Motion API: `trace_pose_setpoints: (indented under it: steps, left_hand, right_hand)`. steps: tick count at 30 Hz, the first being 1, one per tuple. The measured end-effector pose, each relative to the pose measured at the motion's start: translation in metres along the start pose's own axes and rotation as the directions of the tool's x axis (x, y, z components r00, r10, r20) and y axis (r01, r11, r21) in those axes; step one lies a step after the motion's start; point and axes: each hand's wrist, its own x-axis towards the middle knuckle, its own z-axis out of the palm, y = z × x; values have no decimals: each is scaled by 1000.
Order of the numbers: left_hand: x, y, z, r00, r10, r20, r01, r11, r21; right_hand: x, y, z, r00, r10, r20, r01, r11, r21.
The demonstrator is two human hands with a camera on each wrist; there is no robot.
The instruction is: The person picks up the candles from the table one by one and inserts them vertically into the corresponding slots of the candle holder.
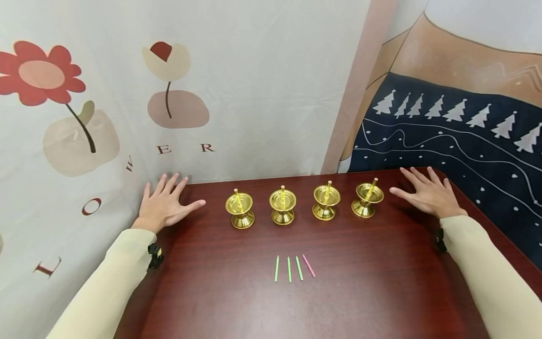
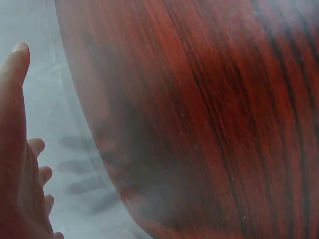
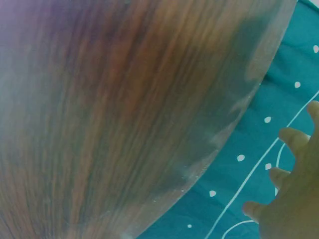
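My left hand [image 1: 163, 205] is spread at the table's far left side, palm down, holding nothing. On the far right my right hand [image 1: 432, 195] is likewise spread with straight fingers and nothing in it. Between them stands a row of several shiny gold candle holders, from the leftmost holder [image 1: 242, 219] to the rightmost holder [image 1: 363, 208], the latter closest to my right hand. Each has a short upright gold post in its dish. In front of the row lie thin sticks like small candles: three green, among them the middle green stick [image 1: 290, 270], and one pink stick [image 1: 308, 266].
The dark red wooden table [image 1: 237, 301] has rounded far corners. Behind it hangs a white cloth [image 1: 271, 94] with printed flowers and letters. A dark blue cloth [image 1: 466, 146] with white trees hangs at the right. Both wrist views show bare tabletop and part of each hand.
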Motion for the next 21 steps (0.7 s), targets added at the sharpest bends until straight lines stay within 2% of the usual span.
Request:
trace_pose_setpoints:
  steps: [9,21]
  left_hand:
    - [-6,10,-6,999,40,-34,-39,999,22]
    - [-34,29,-9,985,139,-106,-133,989,58]
  right_hand:
    - [-8,-5,-4,999,-47,-25,46,998,-29]
    - [-36,-13,-11,992,-114,-55,113,993,-32]
